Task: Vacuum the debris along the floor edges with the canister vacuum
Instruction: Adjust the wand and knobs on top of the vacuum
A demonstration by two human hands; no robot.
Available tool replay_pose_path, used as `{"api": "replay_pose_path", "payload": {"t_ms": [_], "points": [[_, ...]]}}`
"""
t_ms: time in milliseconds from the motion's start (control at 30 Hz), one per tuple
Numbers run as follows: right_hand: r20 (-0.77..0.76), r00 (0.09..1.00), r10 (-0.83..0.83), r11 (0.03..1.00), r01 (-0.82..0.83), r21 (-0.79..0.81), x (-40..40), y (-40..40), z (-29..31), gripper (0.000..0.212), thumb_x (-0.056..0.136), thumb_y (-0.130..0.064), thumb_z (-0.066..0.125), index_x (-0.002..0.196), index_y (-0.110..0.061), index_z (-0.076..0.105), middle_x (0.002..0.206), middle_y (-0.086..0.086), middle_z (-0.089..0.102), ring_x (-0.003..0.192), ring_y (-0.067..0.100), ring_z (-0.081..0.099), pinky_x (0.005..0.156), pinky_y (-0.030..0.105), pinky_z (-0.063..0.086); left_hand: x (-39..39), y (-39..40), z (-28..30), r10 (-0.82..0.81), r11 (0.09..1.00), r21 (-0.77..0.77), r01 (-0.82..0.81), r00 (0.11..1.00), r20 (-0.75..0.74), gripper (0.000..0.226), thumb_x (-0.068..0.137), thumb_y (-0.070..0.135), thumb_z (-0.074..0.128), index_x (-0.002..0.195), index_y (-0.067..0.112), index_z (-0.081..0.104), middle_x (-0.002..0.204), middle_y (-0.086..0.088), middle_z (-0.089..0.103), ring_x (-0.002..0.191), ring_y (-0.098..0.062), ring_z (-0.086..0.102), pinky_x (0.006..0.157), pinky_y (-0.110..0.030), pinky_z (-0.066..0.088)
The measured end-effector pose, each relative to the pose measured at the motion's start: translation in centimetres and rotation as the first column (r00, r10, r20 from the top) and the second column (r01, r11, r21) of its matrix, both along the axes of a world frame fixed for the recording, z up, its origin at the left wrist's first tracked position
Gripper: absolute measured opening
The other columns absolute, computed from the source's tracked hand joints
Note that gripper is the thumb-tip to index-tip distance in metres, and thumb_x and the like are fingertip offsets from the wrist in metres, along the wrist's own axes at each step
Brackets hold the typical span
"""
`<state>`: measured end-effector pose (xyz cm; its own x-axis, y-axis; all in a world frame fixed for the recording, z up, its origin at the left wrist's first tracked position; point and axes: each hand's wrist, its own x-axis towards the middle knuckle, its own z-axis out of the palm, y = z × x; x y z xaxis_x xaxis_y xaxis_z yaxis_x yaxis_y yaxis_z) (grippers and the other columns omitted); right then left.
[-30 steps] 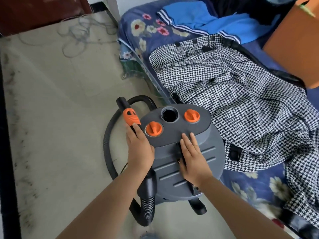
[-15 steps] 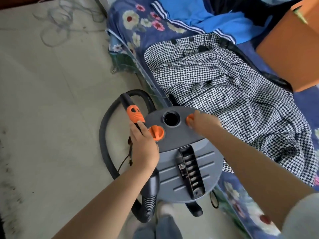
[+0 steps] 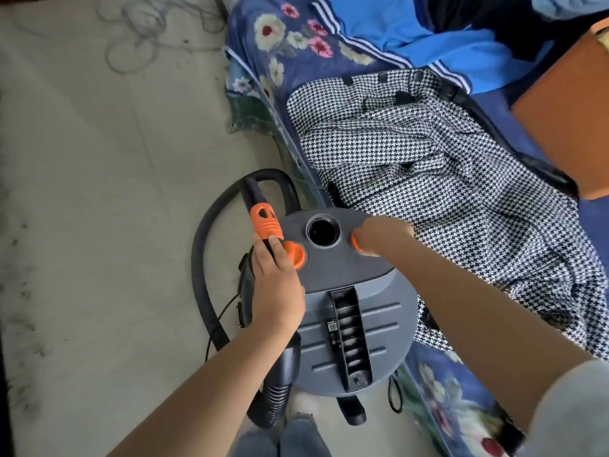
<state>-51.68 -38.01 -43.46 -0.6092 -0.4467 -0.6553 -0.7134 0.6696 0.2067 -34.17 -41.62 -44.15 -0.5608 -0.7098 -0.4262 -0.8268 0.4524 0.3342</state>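
Along the left edge of the floor [image 3: 82, 192] runs a band of dark specks, the debris [image 3: 23, 291] this job is after; a loose tangle of thin cord [image 3: 148, 31] lies near the floor's far edge.

The black ribbed hose [image 3: 201, 275] loops on the floor just left of the canister. It looks bendy but springy, likely to pull back toward its coil, so it is best steered by the rigid end piece. The left hand [image 3: 276, 291] is wrapped around that stiff black tube just below its orange hose connector [image 3: 265, 222], which is not seated in the open round port [image 3: 323, 230] on the lid.

The canister vacuum [image 3: 346, 308] stands on the floor hard against the bed's side, near the person's feet. Its body is grey moulded plastic, round, with raised ribs, a slotted recessed handle [image 3: 349, 338] down the middle and two orange knobs flanking the port. It looks rigid and moderately heavy; the recessed handle is probably the place to lift it, and the plastic seems smooth enough to slip from a flat palm.

The right hand [image 3: 382, 237] is curled over the right orange knob [image 3: 356, 242], gripping it.

On the floral bedsheet [image 3: 296, 44] lie a houndstooth garment [image 3: 445, 192] and a blue garment [image 3: 412, 34].
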Motion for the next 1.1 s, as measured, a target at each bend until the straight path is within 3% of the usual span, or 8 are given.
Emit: {"api": "replay_pose_path", "payload": {"t_ms": [333,433,567,667,767,900,1033,1100], "points": [[0.140,0.910,-0.389,0.915,0.400,-0.057,-0.3,-0.4,-0.9,0.023,0.091,-0.018,0.044,0.106,-0.005,0.057,0.108,0.009,0.062,0.097,0.026,0.064,0.089,0.034,0.050,0.2,0.2,0.1,0.050,0.999,0.023,-0.050,0.998,-0.027,0.080,0.095,0.016,0.047,0.145,-0.001,-0.013,0.152,-0.023,-0.018,0.143,-0.032,0.000,0.115,-0.029,0.011],[0.193,0.926,-0.326,0.917,0.359,-0.172,0.0,0.7,-1.4,0.033,0.094,-0.021,0.032,0.079,0.002,0.051,0.082,0.014,0.064,0.069,0.026,0.066,0.069,0.031,0.052,0.5,-0.4,0.4,0.101,0.992,0.078,-0.097,0.994,-0.047,0.077,0.095,0.011,0.046,0.146,0.000,-0.012,0.153,-0.021,-0.017,0.143,-0.032,0.004,0.114,-0.029,0.015],[0.135,0.978,-0.161,0.935,0.195,-0.296,1.5,2.3,-1.1,0.034,0.097,-0.026,0.025,0.099,-0.006,0.052,0.105,0.022,0.062,0.094,0.035,0.061,0.078,0.038,0.045,3.2,-2.5,1.3,0.334,0.942,0.091,-0.324,0.933,-0.131,0.075,0.094,0.008,0.046,0.146,-0.002,-0.008,0.153,-0.021,-0.012,0.138,-0.034,0.021,0.109,-0.027,0.022],[0.075,0.997,-0.012,0.921,0.041,-0.387,4.4,2.7,0.1,0.028,0.098,-0.023,0.034,0.104,-0.002,0.052,0.111,0.023,0.055,0.100,0.039,0.057,0.074,0.038,0.042,6.4,-4.6,2.4,0.502,0.864,0.078,-0.498,0.835,-0.227,0.076,0.093,0.007,0.047,0.145,-0.005,-0.007,0.153,-0.024,-0.008,0.137,-0.035,0.023,0.111,-0.028,0.021],[0.161,0.963,0.214,0.851,-0.103,-0.515,8.5,1.6,1.3,0.018,0.095,-0.022,0.040,0.080,-0.013,0.045,0.083,0.020,0.060,0.088,0.039,0.060,0.066,0.037,0.039,9.9,-7.0,3.6,0.685,0.717,0.150,-0.681,0.648,-0.332,0.076,0.092,0.005,0.047,0.146,-0.003,-0.007,0.152,-0.020,0.002,0.133,-0.034,0.028,0.111,-0.031,0.026],[0.446,0.764,0.466,0.784,-0.123,-0.609,15.0,-1.4,1.6,0.007,0.089,-0.011,0.044,0.087,-0.011,0.051,0.075,-0.005,0.050,0.075,0.019,0.054,0.067,0.028,0.040,14.4,-9.6,5.8,0.863,0.451,0.307,-0.838,0.322,-0.391,0.075,0.095,0.007,0.044,0.148,0.008,-0.008,0.153,-0.009,0.009,0.132,-0.028,0.033,0.106,-0.031,0.031],[0.743,0.511,0.432,0.888,-0.098,-0.449,22.6,-4.3,3.0,0.043,0.085,-0.003,0.057,0.123,-0.014,0.041,0.099,0.001,0.056,0.091,0.015,0.056,0.076,0.023,0.046,18.8,-11.8,8.1,0.893,0.306,0.317,-0.898,0.155,-0.423,0.074,0.095,0.010,0.046,0.148,0.009,-0.006,0.152,-0.010,0.016,0.130,-0.028,0.037,0.103,-0.033,0.035],[0.737,0.517,0.435,0.878,-0.064,-0.474,25.4,-5.6,3.0,0.058,0.083,-0.008,0.063,0.132,-0.017,0.033,0.099,-0.005,0.054,0.091,0.013,0.055,0.074,0.021,0.046,21.3,-12.8,8.7,0.897,0.241,0.336,-0.910,0.077,-0.435,0.074,0.094,0.010,0.048,0.149,0.010,-0.001,0.146,-0.011,0.028,0.124,-0.029,0.044,0.100,-0.035,0.039]]}}
